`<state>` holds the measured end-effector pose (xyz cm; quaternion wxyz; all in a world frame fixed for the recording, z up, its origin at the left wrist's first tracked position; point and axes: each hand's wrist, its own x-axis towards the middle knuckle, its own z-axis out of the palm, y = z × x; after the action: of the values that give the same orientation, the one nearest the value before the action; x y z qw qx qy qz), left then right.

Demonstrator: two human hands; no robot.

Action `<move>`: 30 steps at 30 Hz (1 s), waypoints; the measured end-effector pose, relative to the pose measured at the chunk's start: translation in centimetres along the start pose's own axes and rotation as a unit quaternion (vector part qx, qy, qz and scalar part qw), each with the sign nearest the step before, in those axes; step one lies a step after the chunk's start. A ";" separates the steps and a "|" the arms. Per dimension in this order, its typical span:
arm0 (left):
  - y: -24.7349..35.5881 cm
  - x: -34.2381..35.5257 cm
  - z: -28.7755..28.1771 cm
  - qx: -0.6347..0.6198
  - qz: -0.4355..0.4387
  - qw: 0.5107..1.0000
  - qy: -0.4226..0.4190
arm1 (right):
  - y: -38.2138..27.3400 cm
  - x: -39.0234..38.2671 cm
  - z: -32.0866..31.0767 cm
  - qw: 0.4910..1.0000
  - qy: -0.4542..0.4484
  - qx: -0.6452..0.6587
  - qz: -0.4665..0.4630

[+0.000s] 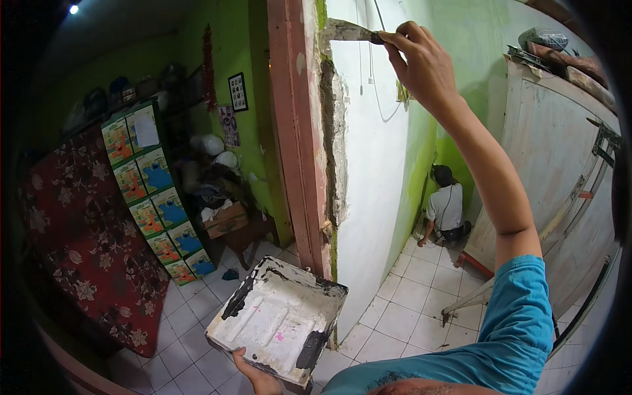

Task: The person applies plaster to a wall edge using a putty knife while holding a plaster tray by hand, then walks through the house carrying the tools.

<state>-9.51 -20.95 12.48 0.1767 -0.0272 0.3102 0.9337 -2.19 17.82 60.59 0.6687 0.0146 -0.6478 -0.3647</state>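
My right hand [424, 62] is raised high, closed round the dark handle of a putty knife [349, 30]. The knife's blade lies against the top of a rough, grey strip of filler [337, 138] that runs down the wall edge beside the pink door frame [294, 131]. Low in front of me, my left hand [253, 375] grips the near edge of a paint tray [276, 316], with the thumb over its rim. White and black smears coat the tray, and a little whitish material shows inside it. Most of the left hand's fingers are hidden under the tray.
Beyond the white wall [372, 164], a co-worker in a white shirt [446, 204] crouches on the tiled floor. A pale wooden cabinet [553, 131] stands at the right. Left of the frame are a patterned drawer unit [158, 191] and a red floral mattress [85, 243].
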 end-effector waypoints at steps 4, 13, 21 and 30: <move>-0.2 0.5 0.0 -0.008 0.009 1.000 -0.005 | -1.0 -0.5 0.0 0.998 -0.065 -0.019 0.007; -0.2 2.5 -0.4 -0.031 0.016 0.999 -0.015 | -2.0 -1.2 -0.3 1.000 -0.021 -0.016 0.008; -0.9 3.6 -1.9 -0.033 0.008 0.999 -0.028 | -2.6 -3.9 -0.4 0.998 -0.056 -0.017 0.003; -0.1 2.5 0.6 -0.025 0.003 1.000 0.006 | -2.1 -3.7 0.0 0.999 -0.048 -0.013 -0.002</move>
<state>-11.80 -19.67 12.51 0.1712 -0.0364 0.2879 0.9415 -2.78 18.11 56.40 0.6360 -0.0103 -0.6745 -0.3747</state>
